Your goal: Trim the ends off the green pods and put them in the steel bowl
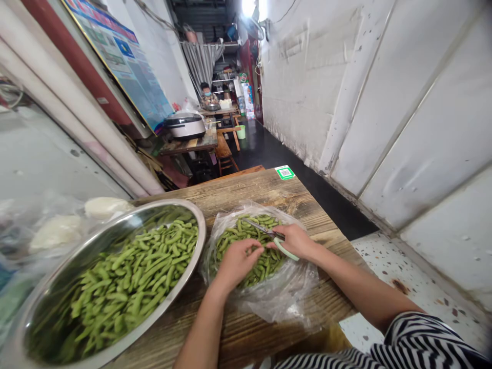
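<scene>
My right hand (pixel 294 241) is closed around a pair of scissors (pixel 280 243) with a pale green handle. Their metal blades point left above the green edamame pods (pixel 230 233), which lie in a clear plastic bag (pixel 284 302) spread open on the wooden table. Close to the scissors, my left hand (pixel 237 262) pinches thumb and fingers together over the pods; what sits between its fingertips is too small to make out. To the left, a large steel bowl (pixel 200 225) tilts in view, holding many more edamame pods (pixel 142 271).
The wooden table (pixel 253 187) has a green QR-code card (pixel 285 172) at its far corner. Plastic bags with pale contents (pixel 57 233) lie beyond the bowl. Farther back are a white cooker (pixel 184 126) on another table, a wooden bench (pixel 223 146), and a seated person (pixel 207 97).
</scene>
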`<state>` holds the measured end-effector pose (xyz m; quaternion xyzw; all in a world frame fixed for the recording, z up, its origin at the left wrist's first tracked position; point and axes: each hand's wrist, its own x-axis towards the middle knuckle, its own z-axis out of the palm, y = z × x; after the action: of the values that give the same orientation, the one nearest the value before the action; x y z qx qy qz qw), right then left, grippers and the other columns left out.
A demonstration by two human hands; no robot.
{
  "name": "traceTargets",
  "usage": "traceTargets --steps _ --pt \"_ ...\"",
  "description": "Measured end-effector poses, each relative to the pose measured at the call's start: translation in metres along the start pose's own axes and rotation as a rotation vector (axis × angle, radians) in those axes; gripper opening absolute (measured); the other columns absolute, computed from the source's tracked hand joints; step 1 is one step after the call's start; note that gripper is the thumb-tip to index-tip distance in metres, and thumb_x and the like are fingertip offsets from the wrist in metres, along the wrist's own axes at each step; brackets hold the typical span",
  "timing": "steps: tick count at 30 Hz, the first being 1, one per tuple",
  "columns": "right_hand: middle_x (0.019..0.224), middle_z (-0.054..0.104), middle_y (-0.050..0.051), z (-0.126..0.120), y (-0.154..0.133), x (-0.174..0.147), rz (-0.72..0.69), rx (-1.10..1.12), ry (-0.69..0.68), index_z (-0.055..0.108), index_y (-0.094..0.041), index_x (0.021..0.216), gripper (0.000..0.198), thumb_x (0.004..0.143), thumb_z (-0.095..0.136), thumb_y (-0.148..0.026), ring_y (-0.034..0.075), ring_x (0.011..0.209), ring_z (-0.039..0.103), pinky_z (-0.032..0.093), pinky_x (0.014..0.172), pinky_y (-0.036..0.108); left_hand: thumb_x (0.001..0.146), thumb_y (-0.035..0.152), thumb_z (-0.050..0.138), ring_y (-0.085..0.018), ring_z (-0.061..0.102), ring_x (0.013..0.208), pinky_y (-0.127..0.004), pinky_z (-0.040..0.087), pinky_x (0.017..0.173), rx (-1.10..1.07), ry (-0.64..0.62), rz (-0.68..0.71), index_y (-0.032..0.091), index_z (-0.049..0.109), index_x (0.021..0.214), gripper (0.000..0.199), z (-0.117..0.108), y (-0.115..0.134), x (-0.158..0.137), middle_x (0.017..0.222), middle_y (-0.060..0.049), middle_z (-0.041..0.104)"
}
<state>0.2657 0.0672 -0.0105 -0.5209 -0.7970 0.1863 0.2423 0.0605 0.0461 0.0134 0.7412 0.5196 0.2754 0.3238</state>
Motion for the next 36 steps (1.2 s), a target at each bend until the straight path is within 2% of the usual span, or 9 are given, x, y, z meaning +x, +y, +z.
traceTargets --steps 3,5,7,9,12,15,18,28,36 --pt "0.064 0.064 0.003 0.003 0.003 0.0 0.009 -0.001 0.005 0.069 -0.019 0.085 0.03 0.074 0.069 -0.047 0.016 0.056 0.055 0.034 0.052 0.025 0.075 0.029 0.061 -0.023 0.061 0.073 -0.032 0.041 0.068 0.322 -0.081 0.042 0.021 0.073 0.082 0.015 0.008 0.002 -0.004 0.076 -0.006 0.07" --pt "0.064 0.064 0.003 0.003 0.003 0.0 0.011 0.002 0.013 0.069 -0.019 0.085 0.031 0.074 0.07 -0.048 0.016 0.057 0.055 0.035 0.053 0.025 0.075 0.026 0.061 -0.023 0.062 0.076 -0.033 0.042 0.071 0.363 -0.084 0.041 0.021 0.073 0.082 0.014 0.009 0.002 -0.004 0.08 -0.008 0.071" --pt "0.065 0.064 0.003 0.002 0.002 0.0 0.016 0.001 0.021 0.069 -0.018 0.084 0.032 0.073 0.07 -0.048 0.016 0.057 0.055 0.035 0.054 0.025 0.076 0.026 0.061 -0.022 0.062 0.075 -0.032 0.043 0.071 0.249 -0.039 0.053 0.021 0.073 0.08 0.014 0.007 0.0 -0.002 0.079 -0.007 0.07" --pt "0.064 0.063 0.003 -0.001 -0.002 0.0 0.021 0.009 0.021 0.069 -0.018 0.084 0.032 0.073 0.071 -0.048 0.016 0.058 0.054 0.035 0.054 0.025 0.075 0.03 0.061 -0.02 0.061 0.076 -0.032 0.044 0.073 0.051 0.096 0.024 0.021 0.072 0.077 0.014 0.002 -0.005 0.001 0.078 -0.005 0.069" --pt "0.065 0.061 0.001 -0.007 -0.01 -0.002 0.016 0.045 0.009 0.068 -0.019 0.089 0.037 0.071 0.072 -0.051 0.015 0.059 0.054 0.034 0.053 0.024 0.074 0.036 0.063 -0.017 0.058 0.06 -0.029 0.044 0.061 -0.268 0.306 -0.156 0.019 0.07 0.079 0.02 -0.004 -0.01 0.006 0.07 -0.004 0.068" --pt "0.067 0.06 0.0 -0.011 -0.016 -0.004 -0.006 0.059 -0.012 0.066 -0.02 0.091 0.042 0.067 0.074 -0.054 0.014 0.059 0.051 0.033 0.052 0.024 0.07 0.037 0.066 -0.007 0.036 0.037 -0.023 0.027 0.04 -0.606 0.309 -0.302 0.016 0.065 0.093 0.031 -0.005 -0.011 0.007 0.066 -0.002 0.065" --pt "0.066 0.057 0.0 -0.012 -0.018 -0.005 -0.03 0.064 -0.021 0.065 -0.019 0.086 0.04 0.068 0.073 -0.054 0.013 0.058 0.049 0.032 0.051 0.023 0.066 0.036 0.071 -0.002 0.026 0.035 -0.019 0.017 0.037 -0.816 0.241 -0.307 0.015 0.059 0.091 0.035 -0.005 -0.008 0.005 0.067 -0.001 0.065" --pt "0.071 0.058 0.0 -0.008 -0.018 -0.006 -0.027 0.05 -0.019 0.064 -0.02 0.094 0.044 0.067 0.074 -0.054 0.013 0.061 0.048 0.03 0.054 0.023 0.063 0.034 0.076 0.003 0.025 0.035 -0.015 0.014 0.036 -1.012 0.226 -0.324 0.013 0.055 0.089 0.039 -0.007 -0.008 0.006 0.077 -0.004 0.067" --pt "0.068 0.057 -0.001 -0.008 -0.018 -0.006 -0.008 0.046 -0.028 0.065 -0.019 0.09 0.039 0.069 0.073 -0.052 0.013 0.058 0.048 0.027 0.052 0.022 0.061 0.035 0.075 0.002 0.023 0.036 -0.016 0.014 0.037 -0.987 0.229 -0.333 0.014 0.055 0.089 0.04 -0.01 -0.003 0.005 0.075 -0.001 0.065"
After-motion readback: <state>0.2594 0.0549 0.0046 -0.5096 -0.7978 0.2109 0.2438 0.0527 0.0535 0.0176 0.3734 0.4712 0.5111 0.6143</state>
